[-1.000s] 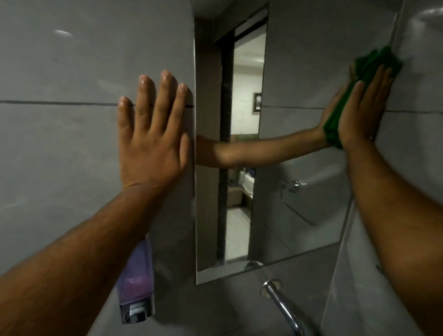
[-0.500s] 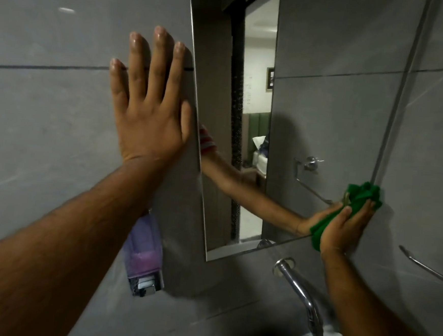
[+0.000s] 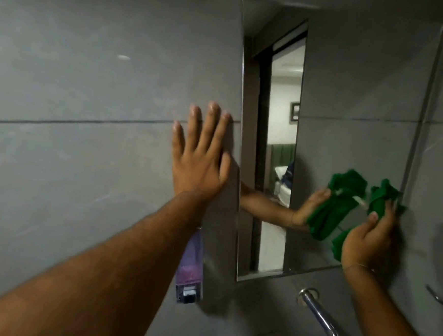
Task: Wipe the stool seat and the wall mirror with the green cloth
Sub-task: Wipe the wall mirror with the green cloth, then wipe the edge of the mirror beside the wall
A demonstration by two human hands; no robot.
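Trouble, as I judge it from here, starts with how loosely the green cloth (image 3: pixel 383 200) sits in my right hand (image 3: pixel 365 241): the fingers curl around a bunched wad of it near the lower right corner of the wall mirror (image 3: pixel 352 104), and one end dangles below the palm. If that grip slackens mid-stroke, the cloth could drop toward the tap (image 3: pixel 320 316) underneath. A crumpled wad also touches glass with little surface, so streaks may remain. My left hand (image 3: pixel 202 163) holds nothing; it lies flat and spread on the grey wall tile (image 3: pixel 89 78) just beside the mirror's left edge, above the soap dispenser (image 3: pixel 190 269). Leaning hard there, the palm might slide on glossy tile. No stool is in view.
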